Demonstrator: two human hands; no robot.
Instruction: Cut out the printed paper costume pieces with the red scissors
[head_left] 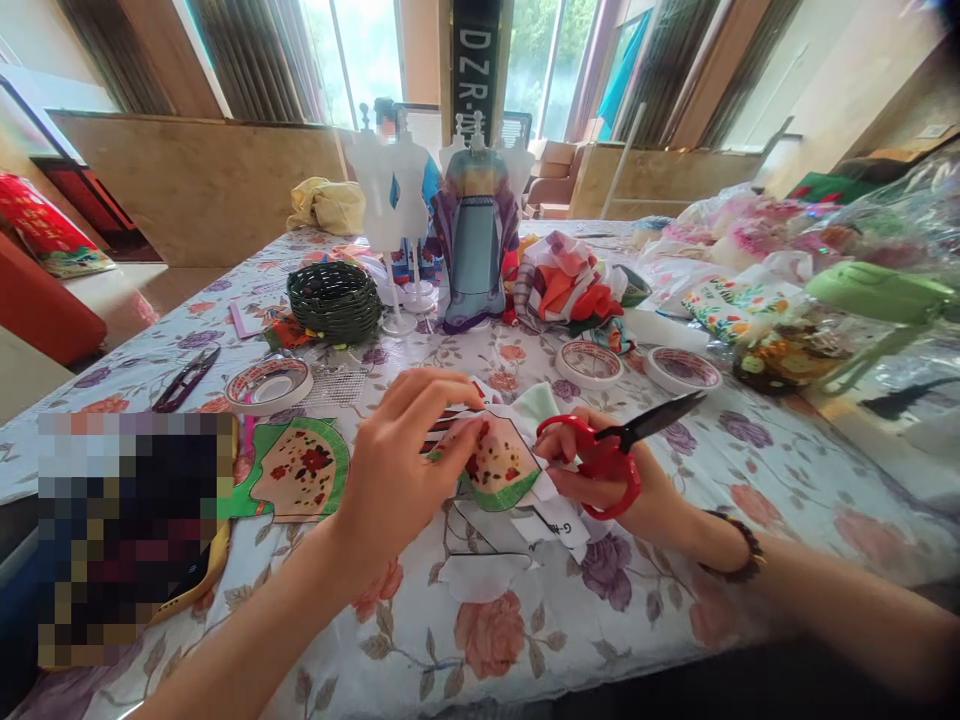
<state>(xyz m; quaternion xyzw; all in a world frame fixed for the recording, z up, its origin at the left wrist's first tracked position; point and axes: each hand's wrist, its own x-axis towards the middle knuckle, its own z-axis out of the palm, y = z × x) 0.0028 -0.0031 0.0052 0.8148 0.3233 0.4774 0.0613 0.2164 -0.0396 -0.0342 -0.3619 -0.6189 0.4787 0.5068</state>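
My left hand is closed, its thumb and fingers pinching the upper left of a floral fabric piece with a green border. My right hand has its fingers in the handles of red-handled scissors, whose dark blades point up and to the right, away from the fabric. Its fingertips touch the right edge of the fabric piece. White paper scraps lie beneath the fabric. Left of my left hand, a similar green-bordered piece lies flat on the flowered tablecloth.
Beyond my hands are tape rolls, a dark woven basket, small white mannequins and a dressed one. Dark snips and a blurred-out device lie left. A green lamp and plastic bags stand right.
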